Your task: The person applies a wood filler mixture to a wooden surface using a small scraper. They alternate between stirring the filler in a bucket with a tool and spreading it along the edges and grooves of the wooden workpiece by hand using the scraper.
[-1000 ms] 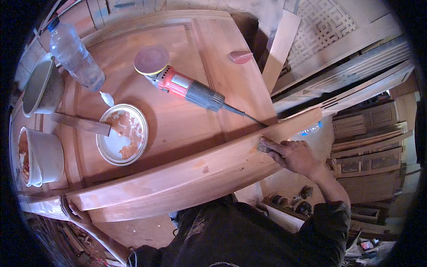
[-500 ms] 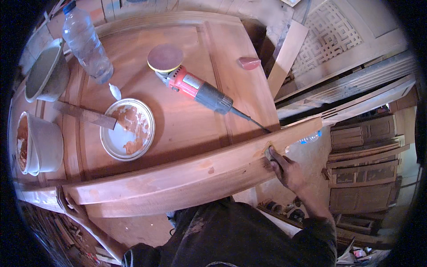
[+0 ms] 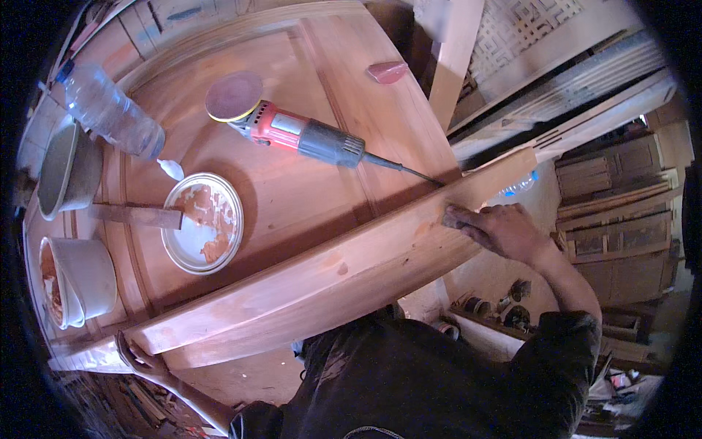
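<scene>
A long wooden board (image 3: pixel 344 267) with patches of reddish-brown filler lies across the near edge of a panelled wooden door (image 3: pixel 292 219). My left hand (image 3: pixel 142 358) is wrapped round the board near its left end. Toward the other end, my right hand (image 3: pixel 501 230) presses bunched fingertips on the board's face. Whatever those fingers hold is hidden under them. Beyond the board, a red and black angle grinder (image 3: pixel 300 135) with a round sanding disc rests on the door, its cord running toward the board.
A filler-smeared white lid (image 3: pixel 238 219) carries the end of a wooden strip (image 3: pixel 139 215). Leftward stand a white tub (image 3: pixel 95 278), a grey bucket (image 3: pixel 77 168) and a tilted plastic bottle (image 3: pixel 110 110). A folded reddish sheet (image 3: pixel 387 72) lies near the door's far right edge; wooden frames (image 3: pixel 621 219) lean at right.
My right hand has shifted along the board, its wrist now higher and farther right. The view has turned, so the door and board appear more steeply slanted. My left hand keeps its hold.
</scene>
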{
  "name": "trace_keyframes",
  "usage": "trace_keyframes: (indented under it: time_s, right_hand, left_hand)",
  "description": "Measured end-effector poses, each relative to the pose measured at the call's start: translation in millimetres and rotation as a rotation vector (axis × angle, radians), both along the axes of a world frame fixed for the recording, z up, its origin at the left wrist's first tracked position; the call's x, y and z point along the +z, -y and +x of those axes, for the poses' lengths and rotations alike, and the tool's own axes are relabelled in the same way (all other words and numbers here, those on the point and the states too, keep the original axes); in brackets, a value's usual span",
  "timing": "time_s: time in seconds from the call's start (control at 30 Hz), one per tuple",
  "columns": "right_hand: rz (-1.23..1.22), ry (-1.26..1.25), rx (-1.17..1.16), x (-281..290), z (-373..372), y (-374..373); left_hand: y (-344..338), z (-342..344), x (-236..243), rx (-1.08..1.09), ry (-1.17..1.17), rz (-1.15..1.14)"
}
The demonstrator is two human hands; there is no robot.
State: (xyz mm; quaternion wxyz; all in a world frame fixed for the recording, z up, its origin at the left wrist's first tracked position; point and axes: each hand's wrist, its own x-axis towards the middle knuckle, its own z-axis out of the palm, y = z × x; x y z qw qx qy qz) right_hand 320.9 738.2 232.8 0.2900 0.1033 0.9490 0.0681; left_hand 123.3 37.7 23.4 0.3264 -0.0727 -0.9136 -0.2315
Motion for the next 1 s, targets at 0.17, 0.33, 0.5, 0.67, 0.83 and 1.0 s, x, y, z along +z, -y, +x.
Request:
trace_keyframes:
  time_s: [0.17,0.33,0.5,0.67,0.83,1.0]
  right_hand:
    - [0.005,0.067,-0.103,30.6,10.7,-6.9]
    - [-0.426,-0.430,-0.546,6.4,61.9,28.1]
    - [-0.911,-0.774,-1.033,-94.8,129.3,105.9]
    - [-1.037,-0.897,-1.028,-174.7,149.0,162.1]
    - [-0.923,-1.021,-0.797,-211.9,132.3,169.5]
    - [-0.969,-1.150,-0.921,-197.6,109.2,180.6]
  left_hand:
    - [-24.5,1.7,15.7,-0.013,-0.021,0.021]
    - [-4.6,4.1,5.5,0.024,-0.021,-0.018]
    - [10.8,-1.3,-3.2,-0.005,-0.030,-0.056]
    - [39.8,-15.5,-14.9,-0.095,-0.123,-0.210]
    - [23.0,-17.4,-10.2,-0.055,-0.068,-0.009]
    - [-4.6,-15.5,-5.0,-0.114,-0.024,0.239]
